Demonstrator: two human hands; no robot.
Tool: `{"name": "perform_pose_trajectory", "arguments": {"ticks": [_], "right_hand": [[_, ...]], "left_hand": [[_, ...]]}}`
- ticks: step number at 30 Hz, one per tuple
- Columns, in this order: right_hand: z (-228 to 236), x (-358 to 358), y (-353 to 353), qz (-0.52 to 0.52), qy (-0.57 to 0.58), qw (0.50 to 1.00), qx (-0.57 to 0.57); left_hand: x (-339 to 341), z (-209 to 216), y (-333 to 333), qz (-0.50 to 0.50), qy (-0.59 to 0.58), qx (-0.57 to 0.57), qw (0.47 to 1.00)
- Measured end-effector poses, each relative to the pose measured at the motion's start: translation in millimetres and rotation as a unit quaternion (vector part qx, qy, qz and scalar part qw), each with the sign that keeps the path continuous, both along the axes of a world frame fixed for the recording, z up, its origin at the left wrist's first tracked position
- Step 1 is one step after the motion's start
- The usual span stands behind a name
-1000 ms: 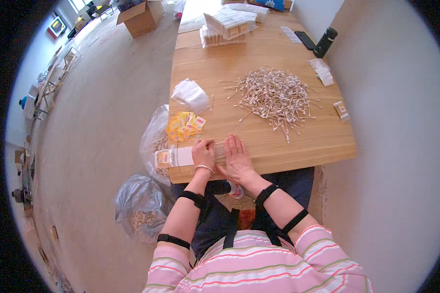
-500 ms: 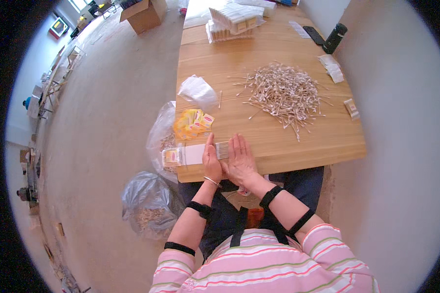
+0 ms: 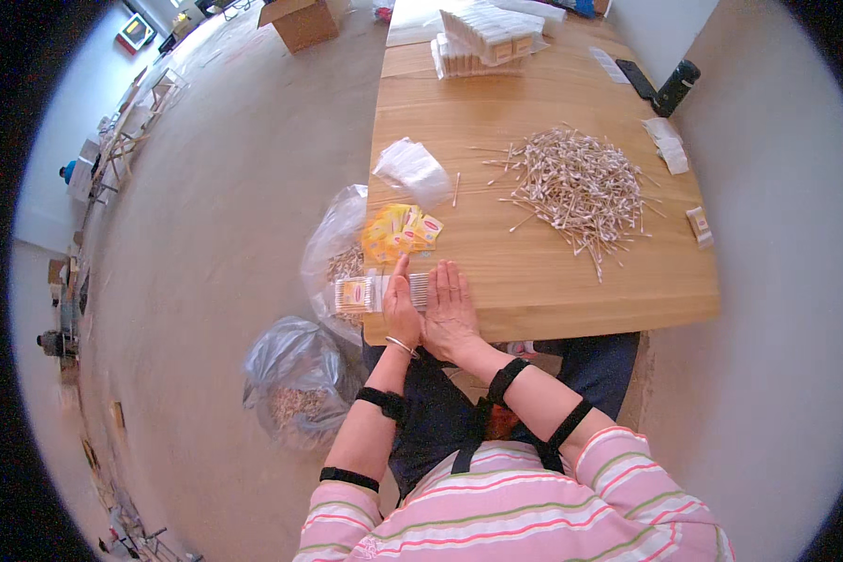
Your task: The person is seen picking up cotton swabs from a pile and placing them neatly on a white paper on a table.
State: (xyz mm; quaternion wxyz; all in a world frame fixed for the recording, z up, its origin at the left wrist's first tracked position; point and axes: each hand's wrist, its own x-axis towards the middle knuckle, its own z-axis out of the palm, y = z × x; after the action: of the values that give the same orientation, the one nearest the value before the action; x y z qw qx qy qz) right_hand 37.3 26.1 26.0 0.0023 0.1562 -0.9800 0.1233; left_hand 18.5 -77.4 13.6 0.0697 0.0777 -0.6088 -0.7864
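Near the table's front left corner, a neat row of cotton swabs lies between my two hands. My left hand stands on its edge at the row's left side, fingers stretched out and together. My right hand lies flat, palm down, along the row's right side, with straight fingers. Just left of my left hand is a clear bag of swabs with an orange-yellow label, partly over the table's left edge. Part of the row is hidden by my hands.
A large loose pile of cotton swabs covers the table's middle right. Orange-yellow cards and empty clear bags lie at left. Stacked packs, a black bottle and a phone sit farther back. A grey plastic bag stands on the floor.
The view has shifted, so the table appears farther right. Relative to the table, both hands and the swab row have slid left, closer to the labelled bag, covering most of the white strip beside it.
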Motion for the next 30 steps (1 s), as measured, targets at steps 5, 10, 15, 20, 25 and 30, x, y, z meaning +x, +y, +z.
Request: {"name": "perform_pose_trajectory", "arguments": {"ticks": [5,10,15,20,25,30], "right_hand": [[2.6,6.4,-3.4,0.036,-0.026,0.998,-0.053],[5.5,5.7,-12.9,0.035,-0.030,0.998,-0.043],[0.3,3.4,-14.0,0.022,-0.027,0.997,-0.066],[7.4,8.3,-11.4,0.046,-0.010,0.996,-0.073],[2.8,10.6,-9.8,0.062,-0.011,0.995,-0.071],[-0.6,9.0,-24.4,0.010,-0.034,0.997,-0.068]], "left_hand": [[6.3,3.1,-15.0,0.000,-0.003,-0.025,1.000],[8.3,6.4,-20.5,0.008,-0.014,-0.048,0.999],[4.2,9.3,-16.5,0.010,-0.022,-0.070,0.997],[6.0,15.6,-17.7,0.011,-0.024,-0.094,0.995],[5.1,17.1,-18.7,0.000,-0.028,-0.076,0.997],[1.6,8.7,-23.8,-0.014,-0.018,-0.064,0.998]]}}
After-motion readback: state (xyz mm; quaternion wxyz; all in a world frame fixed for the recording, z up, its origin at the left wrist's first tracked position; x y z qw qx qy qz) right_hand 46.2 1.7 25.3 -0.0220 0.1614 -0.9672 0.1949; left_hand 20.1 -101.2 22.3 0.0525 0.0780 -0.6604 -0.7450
